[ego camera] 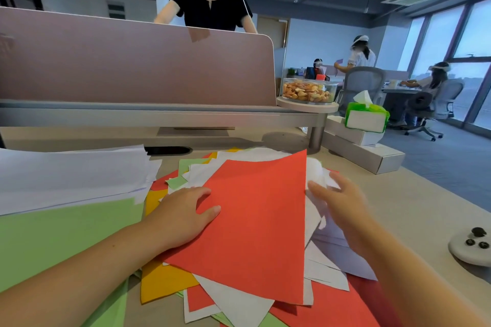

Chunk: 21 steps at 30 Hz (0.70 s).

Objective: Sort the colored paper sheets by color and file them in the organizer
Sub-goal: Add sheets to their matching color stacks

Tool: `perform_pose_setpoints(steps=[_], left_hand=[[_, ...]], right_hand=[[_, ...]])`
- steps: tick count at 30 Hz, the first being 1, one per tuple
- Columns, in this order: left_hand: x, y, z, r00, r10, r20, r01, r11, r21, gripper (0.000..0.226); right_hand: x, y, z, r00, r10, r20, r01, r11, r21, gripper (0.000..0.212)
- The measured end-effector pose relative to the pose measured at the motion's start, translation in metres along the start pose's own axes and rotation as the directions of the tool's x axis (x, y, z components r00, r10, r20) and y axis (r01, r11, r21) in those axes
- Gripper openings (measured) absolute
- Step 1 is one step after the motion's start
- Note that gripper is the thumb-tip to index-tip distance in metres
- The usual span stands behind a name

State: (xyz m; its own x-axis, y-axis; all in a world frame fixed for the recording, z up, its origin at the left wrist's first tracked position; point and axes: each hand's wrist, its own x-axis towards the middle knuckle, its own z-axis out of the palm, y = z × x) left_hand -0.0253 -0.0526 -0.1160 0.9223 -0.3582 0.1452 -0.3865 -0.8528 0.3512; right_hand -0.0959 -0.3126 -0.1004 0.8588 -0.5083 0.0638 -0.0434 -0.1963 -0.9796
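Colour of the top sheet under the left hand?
The top sheet is red, clearest in the head view; the left hand rests on it.

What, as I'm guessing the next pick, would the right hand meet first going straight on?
Probably the right edge of the top red sheet, just beyond the right hand, though depth is unclear.

We see a matt red paper sheet, a smooth beige desk and a clear glossy plastic nut bowl.
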Motion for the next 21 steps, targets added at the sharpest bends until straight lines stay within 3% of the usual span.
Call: perform_pose_setpoints(steps=[2,5,8,11,16,21], left_hand=[[0.0,0.001,-0.001,1.0,-0.006,-0.023,0.006,1.0,-0.004,0.056],[-0.002,0.003,-0.001,0.999,-0.019,-0.046,0.019,1.0,0.006,0.056],[-0.002,0.004,0.0,0.998,-0.034,-0.047,0.034,0.999,0.005,0.056],[-0.003,0.004,-0.001,0.997,-0.03,-0.073,0.026,0.999,-0.045,0.051],[-0.004,0.007,-0.007,0.983,-0.069,-0.167,0.03,0.974,-0.225,0.03],[-0.002,0.007,-0.013,0.965,-0.151,-0.214,0.054,0.913,-0.404,0.043]], right_hand=[[0.0,-0.007,-0.002,0.994,0.105,-0.04,-0.086,0.939,0.333,0.066],[-0.004,-0.018,-0.006,0.961,0.276,0.007,-0.237,0.813,0.532,0.035],[-0.013,-0.021,-0.001,0.924,0.342,0.172,-0.383,0.82,0.426,0.016],[-0.017,-0.016,0.009,0.907,0.348,0.236,-0.406,0.871,0.275,0.019],[-0.015,-0.003,0.007,0.934,0.353,0.053,-0.348,0.934,-0.085,0.026],[-0.001,-0.003,-0.005,0.952,0.303,0.048,-0.304,0.953,0.01,0.031]])
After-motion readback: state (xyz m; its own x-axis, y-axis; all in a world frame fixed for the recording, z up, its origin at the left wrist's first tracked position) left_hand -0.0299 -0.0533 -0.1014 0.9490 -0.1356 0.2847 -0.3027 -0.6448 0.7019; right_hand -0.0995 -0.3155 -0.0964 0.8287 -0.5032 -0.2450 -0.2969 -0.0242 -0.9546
